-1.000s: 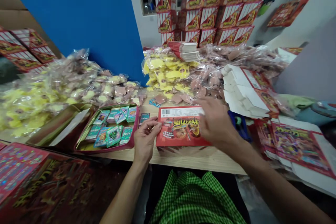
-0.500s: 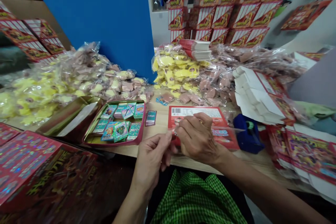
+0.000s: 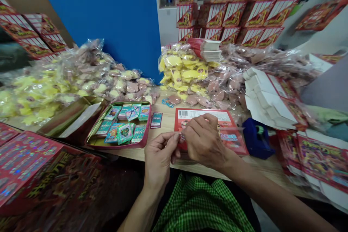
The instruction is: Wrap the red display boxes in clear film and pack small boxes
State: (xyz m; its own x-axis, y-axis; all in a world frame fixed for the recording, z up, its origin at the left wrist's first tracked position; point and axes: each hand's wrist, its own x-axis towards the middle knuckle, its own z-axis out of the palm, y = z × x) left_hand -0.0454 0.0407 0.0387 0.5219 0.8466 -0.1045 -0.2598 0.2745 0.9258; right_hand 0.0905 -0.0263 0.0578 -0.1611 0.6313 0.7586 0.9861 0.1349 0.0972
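Over a red printed box (image 3: 233,143) lying on the table, my two hands meet. My left hand (image 3: 161,148) pinches thumb against fingers right beside the other hand; whatever is between them is too small or hidden to name. My right hand (image 3: 203,137) is closed, knuckles up, and hides much of the box. A thin clear plastic strip (image 3: 231,128) sticks out to the right from behind its fingers. Left of the box lies a small stack of cards (image 3: 156,120), next to an open tin (image 3: 148,130) with several stacks of cards in it.
A blue tape dispenser (image 3: 257,139) stands right of the box, with folded white cartons (image 3: 269,98) and red printed packaging (image 3: 323,159) beyond. Bagged yellow plush pieces (image 3: 182,69) are heaped at the back. A red carton (image 3: 54,185) is at the lower left.
The clear strip beside my right hand has risen slightly and appears narrower. Both hands stay together over the box, pinching; the view has shifted a little.
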